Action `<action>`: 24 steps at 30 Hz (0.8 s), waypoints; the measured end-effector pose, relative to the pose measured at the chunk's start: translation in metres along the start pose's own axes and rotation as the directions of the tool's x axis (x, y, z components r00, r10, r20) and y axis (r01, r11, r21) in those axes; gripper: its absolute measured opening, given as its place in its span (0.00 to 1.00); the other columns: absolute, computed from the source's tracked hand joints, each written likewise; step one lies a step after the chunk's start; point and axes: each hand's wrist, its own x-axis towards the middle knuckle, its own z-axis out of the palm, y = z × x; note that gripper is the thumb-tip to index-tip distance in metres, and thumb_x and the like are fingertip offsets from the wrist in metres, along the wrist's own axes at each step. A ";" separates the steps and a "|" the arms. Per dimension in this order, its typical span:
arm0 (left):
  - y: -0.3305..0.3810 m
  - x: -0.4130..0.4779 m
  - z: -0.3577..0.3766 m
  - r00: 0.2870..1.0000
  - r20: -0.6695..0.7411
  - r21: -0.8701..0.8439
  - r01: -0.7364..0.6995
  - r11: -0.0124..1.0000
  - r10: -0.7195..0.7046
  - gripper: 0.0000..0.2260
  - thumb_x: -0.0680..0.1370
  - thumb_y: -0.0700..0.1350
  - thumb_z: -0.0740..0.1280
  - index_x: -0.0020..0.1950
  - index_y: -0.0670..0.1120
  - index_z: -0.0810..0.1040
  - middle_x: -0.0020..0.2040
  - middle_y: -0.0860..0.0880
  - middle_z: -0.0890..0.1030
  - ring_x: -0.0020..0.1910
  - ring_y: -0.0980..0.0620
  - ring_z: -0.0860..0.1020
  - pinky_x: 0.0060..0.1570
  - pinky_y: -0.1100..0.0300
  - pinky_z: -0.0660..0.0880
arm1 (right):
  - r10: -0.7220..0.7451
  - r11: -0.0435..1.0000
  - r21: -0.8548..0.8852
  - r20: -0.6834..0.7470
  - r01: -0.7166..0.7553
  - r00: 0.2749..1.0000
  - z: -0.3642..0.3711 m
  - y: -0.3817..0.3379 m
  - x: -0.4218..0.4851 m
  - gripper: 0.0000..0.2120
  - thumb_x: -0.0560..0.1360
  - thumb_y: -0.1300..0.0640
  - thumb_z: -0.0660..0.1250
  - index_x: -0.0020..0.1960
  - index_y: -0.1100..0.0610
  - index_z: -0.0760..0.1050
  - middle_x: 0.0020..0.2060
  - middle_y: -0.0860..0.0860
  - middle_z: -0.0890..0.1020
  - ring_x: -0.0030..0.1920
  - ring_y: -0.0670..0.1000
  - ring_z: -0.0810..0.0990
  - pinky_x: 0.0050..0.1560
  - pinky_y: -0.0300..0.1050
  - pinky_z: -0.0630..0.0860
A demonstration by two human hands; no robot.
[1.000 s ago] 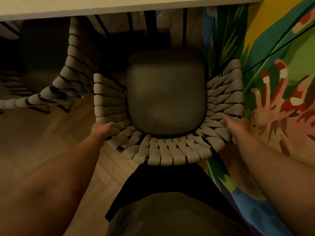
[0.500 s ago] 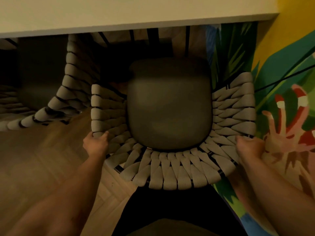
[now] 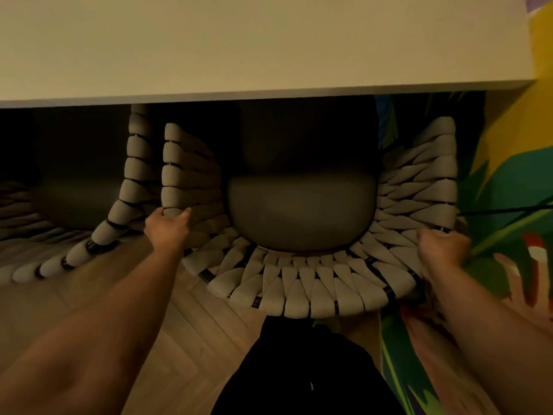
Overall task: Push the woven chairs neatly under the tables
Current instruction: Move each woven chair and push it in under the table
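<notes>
A woven chair (image 3: 311, 290) with pale rope wrapping and a dark grey seat cushion (image 3: 300, 217) stands in front of me, its front half hidden under the pale table top (image 3: 263, 46). My left hand (image 3: 166, 227) grips the rim on the chair's left side. My right hand (image 3: 442, 248) grips the rim on its right side. The curved backrest faces me, just beyond my legs.
A second woven chair (image 3: 119, 211) sits to the left, mostly under the same table and nearly touching the first. A colourful painted wall (image 3: 508, 205) runs close along the right. Wooden herringbone floor (image 3: 191, 324) lies below.
The chair has slid forward under the table with both hands on its rim. The table edge now covers the front half of the seat cushion.
</notes>
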 end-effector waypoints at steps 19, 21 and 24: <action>0.053 0.036 0.020 0.997 0.052 0.091 -0.061 0.994 0.057 0.26 0.78 0.54 0.70 0.71 0.43 0.69 0.65 0.40 0.74 0.63 0.40 0.75 0.57 0.47 0.77 | -0.115 0.992 -0.042 0.020 0.115 0.993 0.016 -0.066 -0.016 0.24 0.79 0.54 0.68 0.72 0.57 0.67 0.67 0.60 0.74 0.66 0.61 0.73 0.58 0.45 0.66; 0.047 0.030 0.019 0.996 0.050 0.064 -0.083 0.994 0.080 0.23 0.79 0.51 0.68 0.70 0.43 0.68 0.65 0.40 0.74 0.63 0.40 0.74 0.56 0.49 0.74 | -0.132 0.990 0.059 0.011 0.131 0.991 0.016 -0.056 -0.028 0.28 0.80 0.58 0.67 0.77 0.55 0.62 0.70 0.59 0.72 0.70 0.59 0.71 0.58 0.43 0.64; 0.043 0.025 0.022 0.995 0.045 0.035 -0.087 0.996 0.086 0.21 0.80 0.50 0.68 0.69 0.42 0.70 0.64 0.40 0.75 0.63 0.40 0.74 0.54 0.52 0.72 | -0.199 0.979 0.037 0.002 0.199 0.980 0.014 -0.051 -0.031 0.26 0.80 0.62 0.64 0.76 0.56 0.63 0.70 0.59 0.73 0.69 0.59 0.72 0.61 0.42 0.66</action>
